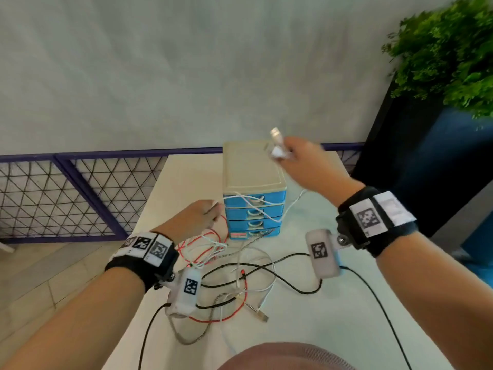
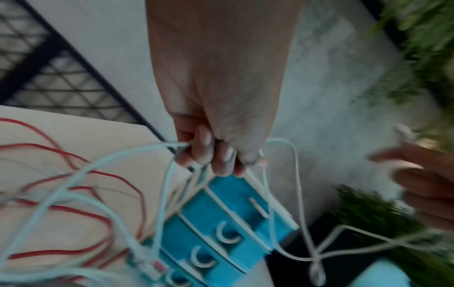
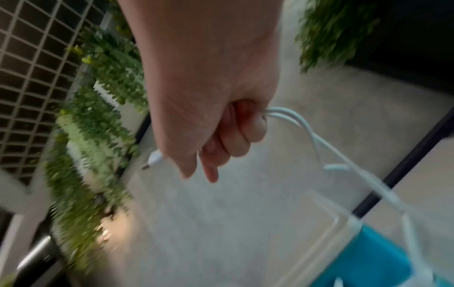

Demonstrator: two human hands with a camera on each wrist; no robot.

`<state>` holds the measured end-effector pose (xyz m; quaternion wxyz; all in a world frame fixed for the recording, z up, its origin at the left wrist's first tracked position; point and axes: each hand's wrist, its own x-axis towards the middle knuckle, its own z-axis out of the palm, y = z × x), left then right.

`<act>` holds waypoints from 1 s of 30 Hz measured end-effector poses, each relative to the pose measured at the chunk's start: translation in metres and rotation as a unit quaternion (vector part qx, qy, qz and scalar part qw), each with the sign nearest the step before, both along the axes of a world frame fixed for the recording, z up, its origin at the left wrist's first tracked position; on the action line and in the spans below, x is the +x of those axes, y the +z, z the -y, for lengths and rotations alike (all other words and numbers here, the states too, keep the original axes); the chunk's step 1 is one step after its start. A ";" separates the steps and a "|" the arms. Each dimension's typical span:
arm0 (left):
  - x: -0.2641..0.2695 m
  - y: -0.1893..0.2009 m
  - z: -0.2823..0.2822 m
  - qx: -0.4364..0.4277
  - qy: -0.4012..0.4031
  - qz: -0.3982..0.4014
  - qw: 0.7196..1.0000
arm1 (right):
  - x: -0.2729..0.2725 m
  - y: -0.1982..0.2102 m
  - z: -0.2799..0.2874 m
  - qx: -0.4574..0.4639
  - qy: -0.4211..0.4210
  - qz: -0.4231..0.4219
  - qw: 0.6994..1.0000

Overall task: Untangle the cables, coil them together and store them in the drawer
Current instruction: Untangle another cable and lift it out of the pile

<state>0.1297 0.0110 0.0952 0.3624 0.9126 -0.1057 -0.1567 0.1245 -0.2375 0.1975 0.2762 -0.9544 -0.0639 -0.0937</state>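
Observation:
A tangle of cables, red, white, black and braided grey, lies on the white table in front of a small drawer unit with a beige top and blue drawers, all shut. My left hand grips a white cable just left of the drawers. My right hand is raised above the unit and holds both plug ends of a white cable, its plugs sticking out. That cable droops across the drawer fronts between my hands.
A purple-framed mesh fence runs behind the table on the left. A green plant in a dark planter stands at the right. Black wrist-camera leads trail over the table's near side.

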 end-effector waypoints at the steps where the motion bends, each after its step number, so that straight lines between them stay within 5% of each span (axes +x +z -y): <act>1: 0.000 0.005 0.012 -0.001 -0.016 0.014 1.000 | -0.003 -0.007 -0.015 -0.010 0.049 -0.036 0.998; 4: -0.002 0.027 0.035 -0.008 -0.059 0.057 0.997 | -0.006 -0.033 -0.041 -0.006 0.150 -0.161 0.975; 9: -0.002 0.054 0.025 -0.020 -0.104 0.104 0.989 | -0.001 -0.047 -0.036 0.090 0.157 -0.216 0.959; 15: 0.003 0.031 -0.023 -0.007 -0.065 0.069 0.995 | 0.012 -0.025 -0.004 0.263 0.032 -0.144 0.953; 19: 0.000 -0.012 -0.041 0.019 -0.049 0.010 0.999 | 0.017 -0.007 0.007 0.366 -0.017 -0.115 0.923; 26: -0.008 -0.057 -0.068 0.193 -0.087 -0.062 0.975 | 0.018 0.007 0.016 0.437 -0.083 -0.055 0.894; 30: 0.001 -0.048 -0.073 0.226 -0.028 -0.078 0.971 | 0.015 0.012 0.013 0.375 -0.026 -0.085 0.923</act>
